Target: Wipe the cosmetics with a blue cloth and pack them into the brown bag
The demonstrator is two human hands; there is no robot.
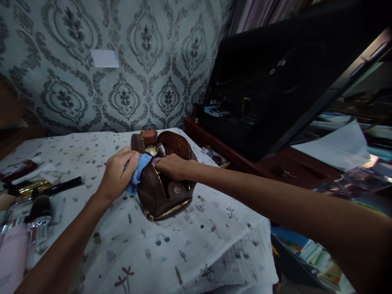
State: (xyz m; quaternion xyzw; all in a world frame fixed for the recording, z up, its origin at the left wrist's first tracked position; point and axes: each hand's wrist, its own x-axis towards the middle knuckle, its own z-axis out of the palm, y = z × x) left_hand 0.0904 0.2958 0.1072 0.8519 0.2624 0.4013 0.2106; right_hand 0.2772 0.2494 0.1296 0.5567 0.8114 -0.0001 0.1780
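A brown leather makeup bag (150,194) with gold zips stands unzipped on the patterned cloth. My left hand (121,169) is closed around a blue fluffy cloth (141,167) and presses it against the bag's left rim. My right hand (173,166) reaches into the opening with its fingers curled. A pinkish bit shows at its fingertips, but what it is I cannot make out. Behind the hands, a round gold-topped item (151,151) and a small jar-like item (161,150) sit in the bag. A flap with a round snap (177,190) hangs inside the front.
Cosmetics lie at the left, among them a dark-bristled brush (41,210), a black tube (63,185) and a pink bottle (14,257). The white printed cloth (159,261) covers the table. A large black screen-like panel (254,81) leans over a red-brown desk (284,171) at right.
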